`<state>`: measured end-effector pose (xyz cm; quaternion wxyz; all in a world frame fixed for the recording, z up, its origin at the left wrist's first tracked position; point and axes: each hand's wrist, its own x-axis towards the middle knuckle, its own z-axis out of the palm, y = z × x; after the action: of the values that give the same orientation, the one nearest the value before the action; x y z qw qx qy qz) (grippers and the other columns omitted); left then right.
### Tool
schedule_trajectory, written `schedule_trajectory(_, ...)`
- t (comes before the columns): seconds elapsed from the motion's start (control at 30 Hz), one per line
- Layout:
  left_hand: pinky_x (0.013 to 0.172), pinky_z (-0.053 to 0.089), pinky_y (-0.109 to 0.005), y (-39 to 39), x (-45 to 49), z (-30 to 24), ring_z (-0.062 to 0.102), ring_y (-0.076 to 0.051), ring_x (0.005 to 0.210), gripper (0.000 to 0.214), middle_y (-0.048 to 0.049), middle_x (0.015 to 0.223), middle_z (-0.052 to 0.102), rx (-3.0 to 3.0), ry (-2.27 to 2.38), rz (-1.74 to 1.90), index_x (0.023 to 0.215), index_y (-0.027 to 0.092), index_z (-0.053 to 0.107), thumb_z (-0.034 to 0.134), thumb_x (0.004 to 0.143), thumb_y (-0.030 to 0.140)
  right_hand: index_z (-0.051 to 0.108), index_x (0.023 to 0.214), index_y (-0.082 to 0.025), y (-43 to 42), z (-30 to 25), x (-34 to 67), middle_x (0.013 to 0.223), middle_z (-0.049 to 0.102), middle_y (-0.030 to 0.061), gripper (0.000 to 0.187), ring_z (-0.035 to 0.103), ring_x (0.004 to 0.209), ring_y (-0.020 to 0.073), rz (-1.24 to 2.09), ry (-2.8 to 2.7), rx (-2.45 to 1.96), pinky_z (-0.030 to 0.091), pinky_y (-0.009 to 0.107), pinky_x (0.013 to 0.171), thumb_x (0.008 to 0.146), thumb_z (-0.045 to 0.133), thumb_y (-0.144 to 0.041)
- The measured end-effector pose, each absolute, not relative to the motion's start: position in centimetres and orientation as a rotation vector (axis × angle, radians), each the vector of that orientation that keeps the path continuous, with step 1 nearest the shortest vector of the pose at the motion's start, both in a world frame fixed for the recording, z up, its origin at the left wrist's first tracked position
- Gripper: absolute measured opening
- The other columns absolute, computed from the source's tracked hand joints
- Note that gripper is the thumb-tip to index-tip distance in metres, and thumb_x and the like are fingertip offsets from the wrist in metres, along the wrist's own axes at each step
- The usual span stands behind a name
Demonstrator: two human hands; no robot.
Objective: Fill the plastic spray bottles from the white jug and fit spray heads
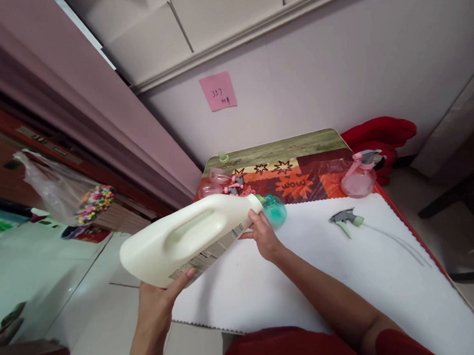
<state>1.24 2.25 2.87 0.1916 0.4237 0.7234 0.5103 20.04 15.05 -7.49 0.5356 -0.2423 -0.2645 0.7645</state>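
Observation:
A large white jug (192, 235) with a moulded handle and a printed label is tipped on its side over the table's left edge. My left hand (158, 301) grips its base from below. My right hand (261, 233) holds the jug's neck, fingers curled round it. The neck points at a teal round bottle (275, 210) standing on the white cloth (311, 281). A grey and green spray head (346, 220) with a long thin tube lies on the cloth to the right.
A pink spray bottle (358, 176) stands at the table's far right. Clear pinkish bottles (221, 181) and a green cap (223, 158) lie at the far left on an orange patterned cover. A pink note (217, 91) is on the wall. A red cloth (379, 133) lies behind the table.

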Motion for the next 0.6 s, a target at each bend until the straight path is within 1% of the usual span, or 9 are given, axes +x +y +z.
schedule_trajectory(0.13, 0.098, 0.061, -0.046, 2.1, 0.6, 2.9, 0.071, -0.036, 0.115, 0.082, -0.0144, 0.122, 0.077, 1.120, 1.964, 1.420, 0.128, 0.015, 0.069, 0.098, 0.054, 0.038, 0.054, 0.143, -0.028, 15.0, -7.5, 20.1, 0.139, 0.062, 0.0086, 0.067, 0.065, 0.112, 0.0266, 1.818, -0.638, -0.568, 0.068, 0.039, 0.073, 0.087, 0.067, -0.064)
schedule_trajectory(0.27, 0.099, 0.060, -0.047, 2.0, 0.3, 2.8, 0.071, -0.036, 0.117, 0.084, -0.0148, 0.124, 0.076, 1.117, 1.940, 1.423, 0.132, 0.016, 0.068, 0.098, 0.056, 0.036, 0.055, 0.142, -0.029, 15.0, -7.4, 20.1, 0.139, 0.063, 0.0083, 0.066, 0.066, 0.112, 0.0265, 1.821, -0.637, -0.566, 0.068, 0.039, 0.073, 0.088, 0.067, -0.064)
schedule_trajectory(0.5, 0.097, 0.062, -0.043, 2.0, -0.1, 2.4, 0.071, -0.035, 0.117, 0.087, -0.0131, 0.127, 0.076, 1.124, 1.941, 1.432, 0.135, 0.018, 0.067, 0.098, 0.055, 0.036, 0.056, 0.140, -0.029, 15.0, -7.2, 20.1, 0.137, 0.065, 0.0085, 0.067, 0.066, 0.112, 0.0273, 1.828, -0.616, -0.575, 0.068, 0.040, 0.073, 0.085, 0.069, -0.065)
schedule_trajectory(0.6, 0.098, 0.061, -0.045, 2.0, -0.1, 2.4, 0.070, -0.036, 0.118, 0.089, -0.0150, 0.129, 0.074, 1.131, 1.972, 1.423, 0.136, 0.016, 0.066, 0.098, 0.055, 0.038, 0.057, 0.140, -0.029, 15.0, -7.3, 20.1, 0.138, 0.064, 0.0087, 0.066, 0.066, 0.113, 0.0276, 1.829, -0.616, -0.566, 0.068, 0.040, 0.074, 0.085, 0.070, -0.064)
